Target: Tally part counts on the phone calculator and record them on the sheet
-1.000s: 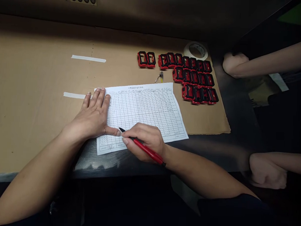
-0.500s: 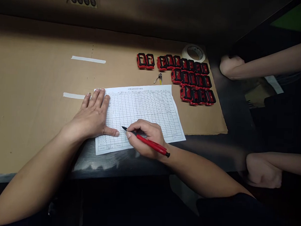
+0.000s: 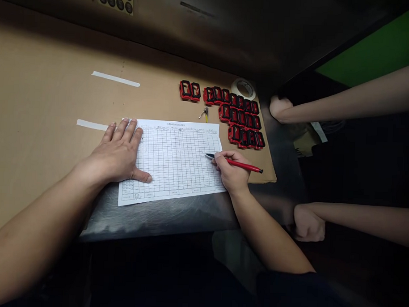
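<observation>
A printed form (image 3: pixel 177 170) with a grid of rows and columns lies on the cardboard and over the metal edge of the bench. My left hand (image 3: pixel 119 152) rests flat on its left side, fingers spread and thumb out across the sheet. With my right hand (image 3: pixel 233 170) I grip a red pen (image 3: pixel 244 165), closed around its dark front end. The pen's tip is at the right part of the grid; whether it touches the paper I cannot tell. Some handwriting shows in the form's top rows and bottom left corner.
Several red and black plastic frames (image 3: pixel 241 114) stand in rows beyond the form. Behind them lies a tape roll (image 3: pixel 243 89), and nearer, a nail clipper (image 3: pixel 205 114). White tape strips (image 3: pixel 115 78) mark the cardboard (image 3: pixel 52 85). A co-worker's fists (image 3: pixel 309 223) rest at the right.
My right hand has moved the pen from the lower middle of the form to its right side. My left hand stays on the sheet. The whole view has shifted slightly.
</observation>
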The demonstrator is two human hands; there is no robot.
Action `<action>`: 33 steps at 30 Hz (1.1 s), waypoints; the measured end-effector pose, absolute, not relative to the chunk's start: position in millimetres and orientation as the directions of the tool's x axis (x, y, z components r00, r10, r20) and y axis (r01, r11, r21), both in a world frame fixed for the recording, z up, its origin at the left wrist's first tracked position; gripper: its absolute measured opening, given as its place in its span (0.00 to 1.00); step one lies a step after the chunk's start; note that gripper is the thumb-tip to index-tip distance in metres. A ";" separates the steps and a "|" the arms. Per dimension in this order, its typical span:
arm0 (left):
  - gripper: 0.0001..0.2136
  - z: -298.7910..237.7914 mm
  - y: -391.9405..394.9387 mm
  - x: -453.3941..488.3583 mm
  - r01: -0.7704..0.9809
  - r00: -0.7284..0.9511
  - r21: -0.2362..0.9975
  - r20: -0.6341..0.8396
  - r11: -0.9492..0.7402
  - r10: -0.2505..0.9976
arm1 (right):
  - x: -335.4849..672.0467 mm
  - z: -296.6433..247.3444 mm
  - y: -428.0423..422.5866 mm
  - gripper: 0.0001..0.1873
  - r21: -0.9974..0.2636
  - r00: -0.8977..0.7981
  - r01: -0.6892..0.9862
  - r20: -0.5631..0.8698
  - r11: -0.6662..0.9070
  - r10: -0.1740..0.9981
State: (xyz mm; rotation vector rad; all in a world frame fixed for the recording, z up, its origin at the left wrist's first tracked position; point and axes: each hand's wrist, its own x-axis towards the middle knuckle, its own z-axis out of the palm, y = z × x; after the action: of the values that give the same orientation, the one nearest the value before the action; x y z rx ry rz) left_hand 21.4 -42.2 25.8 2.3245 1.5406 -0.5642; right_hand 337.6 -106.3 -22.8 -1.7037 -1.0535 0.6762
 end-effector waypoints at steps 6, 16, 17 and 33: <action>0.68 25.7 -41.3 20.7 0.927 0.352 0.055 -0.470 -0.371 0.809 | 333.6 -23.2 -105.1 0.12 -0.891 0.444 0.431 0.068 -0.146 0.893; 0.68 27.4 -41.8 21.6 0.927 0.345 0.039 -0.475 -0.372 0.810 | 330.3 -17.5 -107.1 0.11 -0.878 0.430 0.455 0.069 -0.150 0.900; 0.68 27.4 -41.8 21.8 0.927 0.344 0.036 -0.476 -0.374 0.809 | 329.7 -17.4 -106.6 0.11 -0.879 0.432 0.452 0.068 -0.151 0.899; 0.69 24.1 -47.7 31.0 0.936 0.344 0.099 -0.451 -0.337 0.824 | 254.9 24.7 -120.5 0.11 -0.939 0.116 0.304 0.203 0.159 0.972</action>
State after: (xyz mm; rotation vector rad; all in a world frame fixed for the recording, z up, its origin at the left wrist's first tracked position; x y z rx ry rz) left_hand 31.0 -47.7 24.1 2.2729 1.5576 -0.4613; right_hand 254.9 -120.5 24.7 -1.3435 -1.3898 0.8089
